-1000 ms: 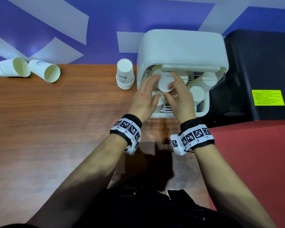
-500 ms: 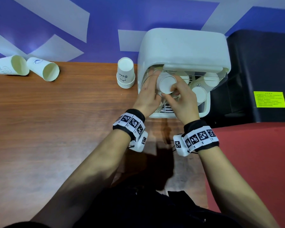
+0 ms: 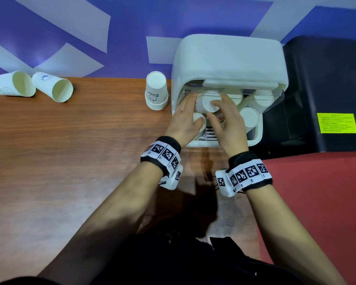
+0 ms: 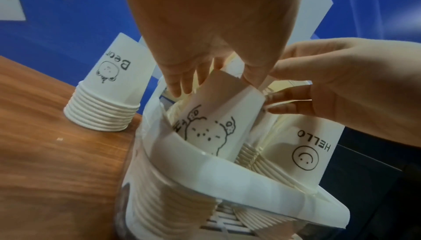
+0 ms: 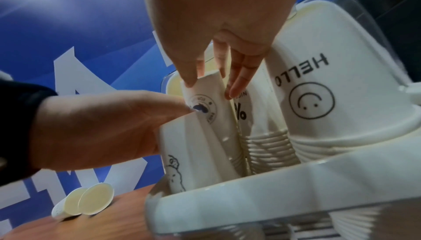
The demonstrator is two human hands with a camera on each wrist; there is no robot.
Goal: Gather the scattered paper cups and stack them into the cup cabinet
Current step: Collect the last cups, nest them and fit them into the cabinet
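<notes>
The white cup cabinet (image 3: 228, 56) stands at the back of the wooden table with its front open. Both my hands reach into it. My left hand (image 3: 190, 109) and right hand (image 3: 216, 112) hold one upside-down cup stack (image 3: 211, 101) from either side. In the left wrist view my left hand (image 4: 216, 83) pinches the top of this bear-printed stack (image 4: 212, 117). The right wrist view shows my right hand (image 5: 212, 85) pinching the same stack (image 5: 205, 117). Two loose cups (image 3: 12, 84) (image 3: 53, 87) lie on their sides at the far left.
Another upside-down stack marked "Bear" (image 3: 156, 91) stands on the table just left of the cabinet. More stacks fill the cabinet, among them a "HELLO" stack (image 5: 318, 90). A black box (image 3: 327, 89) sits to the right, a red surface (image 3: 317, 202) in front of it.
Both hands have carried the cup stack farther back into the cabinet. The cups outside have not moved.
</notes>
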